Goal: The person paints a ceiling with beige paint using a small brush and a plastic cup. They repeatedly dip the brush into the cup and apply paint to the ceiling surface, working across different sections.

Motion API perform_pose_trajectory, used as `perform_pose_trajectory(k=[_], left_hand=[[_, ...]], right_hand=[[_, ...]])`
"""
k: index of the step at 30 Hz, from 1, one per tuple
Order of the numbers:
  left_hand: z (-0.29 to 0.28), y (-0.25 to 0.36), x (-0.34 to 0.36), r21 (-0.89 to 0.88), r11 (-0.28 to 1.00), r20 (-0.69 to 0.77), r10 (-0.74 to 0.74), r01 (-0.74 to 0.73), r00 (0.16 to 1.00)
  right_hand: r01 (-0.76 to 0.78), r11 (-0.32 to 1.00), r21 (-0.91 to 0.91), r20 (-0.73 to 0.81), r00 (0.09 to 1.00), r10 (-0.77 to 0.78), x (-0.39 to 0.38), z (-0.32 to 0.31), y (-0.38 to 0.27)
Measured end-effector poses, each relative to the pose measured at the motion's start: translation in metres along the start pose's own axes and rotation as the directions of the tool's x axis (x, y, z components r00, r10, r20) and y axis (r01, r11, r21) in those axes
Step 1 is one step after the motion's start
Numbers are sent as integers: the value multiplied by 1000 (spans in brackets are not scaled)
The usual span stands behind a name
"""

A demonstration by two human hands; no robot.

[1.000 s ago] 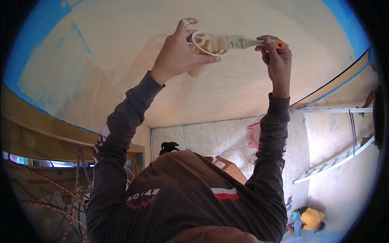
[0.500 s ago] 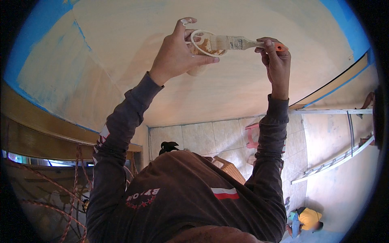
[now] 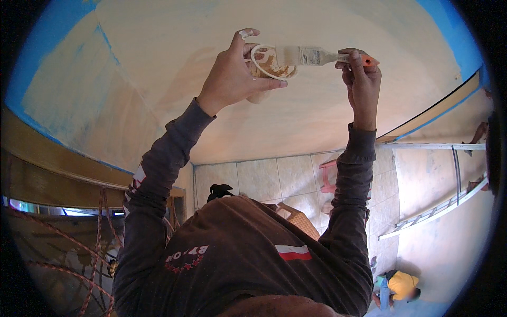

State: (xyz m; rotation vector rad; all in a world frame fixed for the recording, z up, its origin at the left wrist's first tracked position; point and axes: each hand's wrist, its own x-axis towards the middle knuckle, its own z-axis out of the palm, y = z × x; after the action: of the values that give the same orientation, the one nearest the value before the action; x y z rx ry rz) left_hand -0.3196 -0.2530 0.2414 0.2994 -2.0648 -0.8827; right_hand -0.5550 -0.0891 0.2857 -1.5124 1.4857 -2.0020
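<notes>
My left hand (image 3: 232, 71) is wrapped around a small round paint cup (image 3: 257, 63), tilted so its open mouth faces right. Brownish paint coats the inside of the cup, and white smears mark my index finger. In my right hand (image 3: 360, 74) is a flat paintbrush (image 3: 311, 56) with an orange handle end, held level between thumb and fingers. Its pale bristles sit at the cup's right rim; whether they touch it I cannot tell. Beyond both hands spreads a wall (image 3: 174, 31) painted cream, with blue (image 3: 39, 58) along its outer edges.
Tiled floor (image 3: 257, 174) lies below, with a pink plastic stool (image 3: 328, 176) and a tan woven-pattern plastic piece (image 3: 299, 221) on it. Ladders (image 3: 435, 211) stand at right. A person in a yellow shirt (image 3: 404, 285) bends at lower right. Ropes (image 3: 98, 238) hang at lower left.
The brush has slid slightly right, its bristles drawn out of the cup to the rim. My left hand and the cup have shifted a little down and right.
</notes>
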Motion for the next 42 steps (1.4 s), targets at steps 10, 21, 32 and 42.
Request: perform_pose_trajectory(k=[10, 21, 32, 42], left_hand=[[3, -5, -2, -10, 1000, -11, 0, 0, 1000], [4, -9, -6, 5, 1000, 6, -10, 10, 1000], [2, -2, -11, -57, 998, 51, -3, 6, 999], [1, -6, -12, -46, 998, 43, -29, 31, 999]], right_hand=[[12, 996, -92, 40, 999, -9, -3, -1, 2], [-1, 999, -49, -49, 999, -2, -2, 4, -2], [-94, 994, 53, -128, 987, 100, -2, 7, -2], [-63, 997, 42, -89, 994, 67, -10, -9, 3]])
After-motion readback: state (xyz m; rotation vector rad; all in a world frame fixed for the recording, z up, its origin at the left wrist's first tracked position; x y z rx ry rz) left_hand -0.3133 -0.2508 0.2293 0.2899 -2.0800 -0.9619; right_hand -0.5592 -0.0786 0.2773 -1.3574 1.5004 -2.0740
